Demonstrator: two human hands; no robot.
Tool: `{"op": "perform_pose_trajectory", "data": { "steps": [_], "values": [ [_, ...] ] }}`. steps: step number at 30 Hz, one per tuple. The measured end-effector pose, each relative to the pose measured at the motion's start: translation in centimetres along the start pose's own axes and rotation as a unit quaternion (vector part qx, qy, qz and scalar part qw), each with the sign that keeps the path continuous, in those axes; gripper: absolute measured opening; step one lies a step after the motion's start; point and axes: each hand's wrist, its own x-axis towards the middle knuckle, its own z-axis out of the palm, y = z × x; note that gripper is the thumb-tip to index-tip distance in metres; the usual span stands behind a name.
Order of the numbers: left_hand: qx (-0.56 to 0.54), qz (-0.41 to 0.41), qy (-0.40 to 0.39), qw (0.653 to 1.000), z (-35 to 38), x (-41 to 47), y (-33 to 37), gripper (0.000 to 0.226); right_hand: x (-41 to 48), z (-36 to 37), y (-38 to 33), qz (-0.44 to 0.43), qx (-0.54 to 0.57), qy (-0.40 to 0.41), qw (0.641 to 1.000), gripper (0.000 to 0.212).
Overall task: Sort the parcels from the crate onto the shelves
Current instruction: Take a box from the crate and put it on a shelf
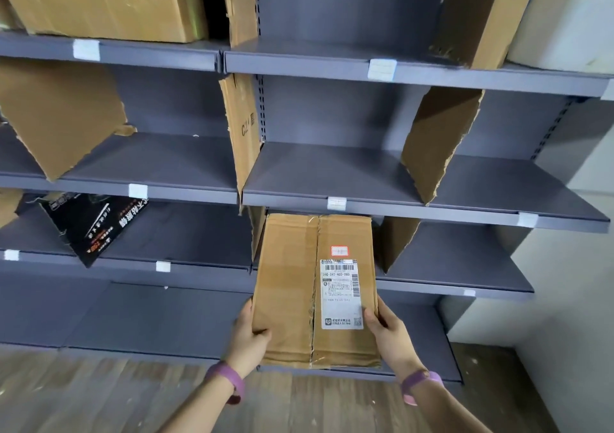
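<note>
I hold a flat brown cardboard parcel (pixel 292 286) with a white shipping label and a small red sticker in front of grey metal shelves (pixel 332 180). My left hand (pixel 249 336) grips its left edge near the bottom. My right hand (pixel 387 329) grips its right edge beside the label. The parcel's far end points into the third shelf level (pixel 455 259), between two cardboard dividers. The crate is not in view.
Torn cardboard dividers (pixel 438 146) split each shelf into bays. A black printed box (pixel 93 226) leans on the third level at left. A large brown box (pixel 109 0) fills the top left bay. Wooden floor (pixel 99 392) lies below, a white wall at right.
</note>
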Motion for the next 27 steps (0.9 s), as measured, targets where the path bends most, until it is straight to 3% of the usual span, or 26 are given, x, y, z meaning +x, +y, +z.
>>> {"op": "perform_pose_trajectory", "data": {
  "steps": [5,15,27],
  "values": [
    [0.009,0.015,0.005,1.000,0.0,0.8,0.4,0.071,-0.1,0.1,-0.3,0.001,0.010,0.014,1.000,0.035],
    [-0.117,0.162,0.085,0.976,-2.1,-1.1,5.5,0.065,-1.8,-0.6,-6.1,-0.137,0.028,0.122,0.983,0.045],
    [-0.095,0.227,0.066,0.967,-3.0,3.2,15.7,0.059,4.4,-4.4,-13.7,-0.179,0.070,0.088,0.977,0.039]
  ]
}}
